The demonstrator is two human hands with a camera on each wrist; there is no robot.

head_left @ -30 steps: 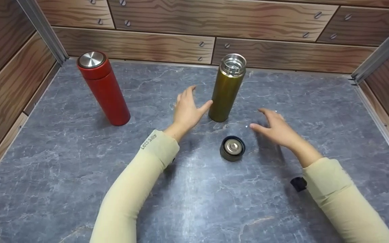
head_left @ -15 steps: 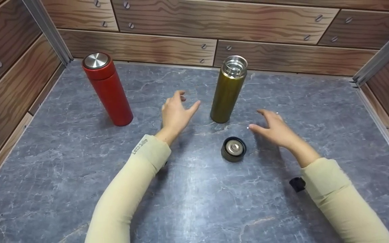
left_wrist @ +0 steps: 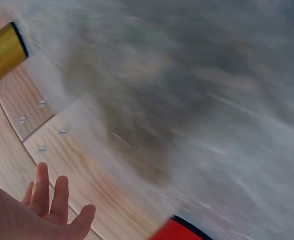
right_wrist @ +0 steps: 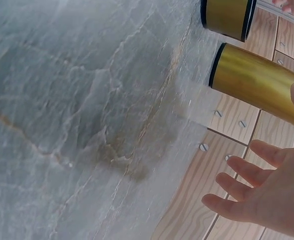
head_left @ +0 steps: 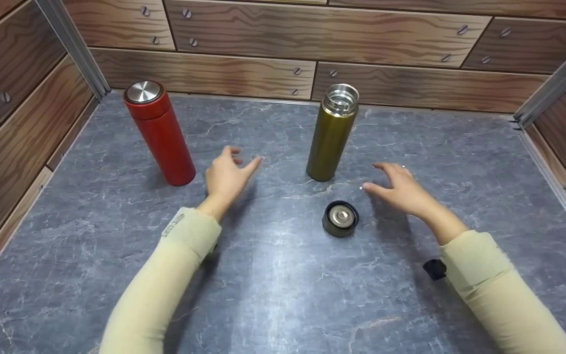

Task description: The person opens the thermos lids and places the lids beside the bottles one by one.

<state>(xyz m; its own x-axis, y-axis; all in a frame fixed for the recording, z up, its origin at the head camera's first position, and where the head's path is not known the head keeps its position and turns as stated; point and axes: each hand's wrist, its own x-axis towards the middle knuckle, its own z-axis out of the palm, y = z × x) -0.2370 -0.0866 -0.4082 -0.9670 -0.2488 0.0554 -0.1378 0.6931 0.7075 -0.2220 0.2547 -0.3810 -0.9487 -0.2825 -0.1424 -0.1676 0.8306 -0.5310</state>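
Observation:
An uncapped gold thermos bottle (head_left: pixel 330 140) stands upright, its steel mouth showing. In front of it, the dark lid (head_left: pixel 340 219) lies with its inner side up. My left hand (head_left: pixel 227 174) is held over the table between the two bottles, nearer the red thermos (head_left: pixel 162 135), which stands capped with a silver-topped lid. Nothing is in that hand; its fingers are loosely bent and the thumb spread. To the right of the gold bottle and lid, my right hand (head_left: pixel 398 189) holds nothing, fingers relaxed and apart, as the right wrist view also shows (right_wrist: pixel 257 190).
Beneath everything is a grey marbled tabletop (head_left: pixel 273 275). A wood-patterned back wall (head_left: pixel 243 73) closes the far side, close behind the bottles. Side walls with metal corner posts (head_left: pixel 74 49) bound the left and right.
My left hand has moved left, away from the gold thermos and toward the red one. The right hand has stayed almost still. Both bottles and the lid stand where they were.

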